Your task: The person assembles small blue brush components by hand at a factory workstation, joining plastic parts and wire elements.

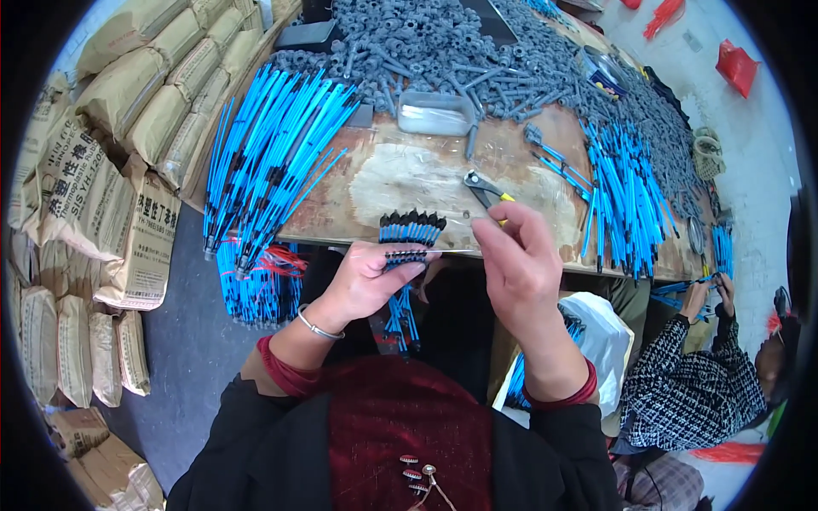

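Note:
My left hand (365,277) is closed around a bundle of thin blue tubes (412,232) with black tips, held upright in front of the table edge. The tips form neat rows at the top, and the lower ends hang below the hand. A thin pale line crosses the bundle near my left thumb. My right hand (521,264) is raised to the right of the bundle, apart from it, with thumb and forefinger pinched together. Whatever is between those fingertips, if anything, is too small to name. Just beyond them lie pliers (486,187) with yellow on the handles.
Grey plastic fittings (409,43) are heaped across the back. A clear tub (436,115) holds white strips. Blue tubes lie at left (277,145) and right (626,187). A white sack (601,332) stands by my right arm. Paper sacks (111,196) line the left; a co-worker (694,383) sits right.

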{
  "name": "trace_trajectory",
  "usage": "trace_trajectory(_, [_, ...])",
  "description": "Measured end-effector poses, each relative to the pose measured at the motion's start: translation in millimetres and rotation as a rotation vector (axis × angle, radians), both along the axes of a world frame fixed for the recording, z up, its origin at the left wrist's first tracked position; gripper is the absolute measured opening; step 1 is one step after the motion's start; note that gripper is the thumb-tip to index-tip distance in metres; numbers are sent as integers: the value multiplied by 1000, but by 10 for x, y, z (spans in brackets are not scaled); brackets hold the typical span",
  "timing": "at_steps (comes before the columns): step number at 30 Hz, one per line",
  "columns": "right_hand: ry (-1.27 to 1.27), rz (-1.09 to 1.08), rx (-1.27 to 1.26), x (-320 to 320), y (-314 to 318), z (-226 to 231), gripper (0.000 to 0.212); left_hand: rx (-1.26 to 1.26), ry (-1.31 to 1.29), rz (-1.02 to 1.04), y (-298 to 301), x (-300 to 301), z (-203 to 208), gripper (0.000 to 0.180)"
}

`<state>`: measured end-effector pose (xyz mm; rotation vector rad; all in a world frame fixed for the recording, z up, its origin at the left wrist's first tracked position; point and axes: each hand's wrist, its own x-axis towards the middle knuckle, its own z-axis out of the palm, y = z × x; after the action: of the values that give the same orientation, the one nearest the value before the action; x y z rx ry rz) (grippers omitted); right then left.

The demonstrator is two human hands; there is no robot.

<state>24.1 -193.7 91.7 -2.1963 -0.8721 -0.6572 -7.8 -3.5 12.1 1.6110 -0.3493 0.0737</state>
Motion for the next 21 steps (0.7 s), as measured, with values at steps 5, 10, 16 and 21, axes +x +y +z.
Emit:
trace_trajectory(5, [-87, -2, -83, 35, 7, 86, 22, -14, 94, -51, 9, 7, 64, 22])
trace_trajectory(10, [-105, 29, -84, 43, 18, 75, 21, -18, 74, -55, 6, -1, 52, 22])
trace_trajectory(16, [-31, 100, -30, 122, -1, 70, 19, 16, 35, -58, 15, 8, 104, 23])
trace_trajectory(21, [-31, 165, -31, 200, 16, 65, 16, 15, 95, -77, 18, 9, 63, 23])
